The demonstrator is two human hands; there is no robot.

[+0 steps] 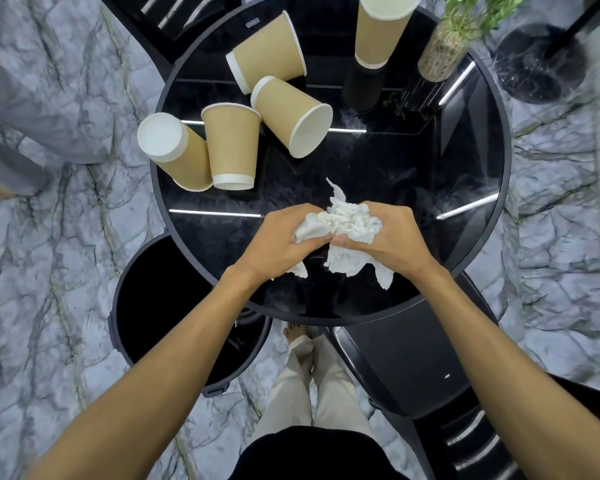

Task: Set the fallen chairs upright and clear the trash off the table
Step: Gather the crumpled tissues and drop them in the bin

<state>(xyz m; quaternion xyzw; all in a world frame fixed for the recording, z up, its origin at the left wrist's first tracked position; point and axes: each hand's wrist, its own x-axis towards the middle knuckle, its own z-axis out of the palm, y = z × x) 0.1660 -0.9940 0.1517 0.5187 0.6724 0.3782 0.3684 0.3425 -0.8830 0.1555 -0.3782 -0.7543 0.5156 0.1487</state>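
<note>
At the far left, grey trouser legs (32, 109) of another person are standing on the marbled floor. Nearer you, a round black bin (120, 327) is sitting on the floor, its rim tucked just under the near-left edge of the round black glossy desk (465, 174).

On the left half of the desk, four tan paper cups are crowding together. The leftmost cup (184, 161) and the second cup (231, 147) are touching side by side. The third cup (269, 53) is lying farther back. The fourth cup (288, 112) is lying on its side with its open mouth turned toward the desk's middle.

Your left hand (278, 240) is curling its grip around the left part of a crumpled white tissue wad (349, 220). The wad is over the near middle of the desk, between both of your hands, with loose ends hanging below them.

Your right hand (392, 237) is clamping its grip on the wad's right part, thumb pressing in underneath.

Farther back, a fifth tan cup (381, 29) is sitting on top of a black cylinder (362, 90). Right of it, a clear glass vase of green sprigs (442, 57) is standing near the rim.

At the lower right, a black chair (406, 362) is standing with its seat partly under the desk.
</note>
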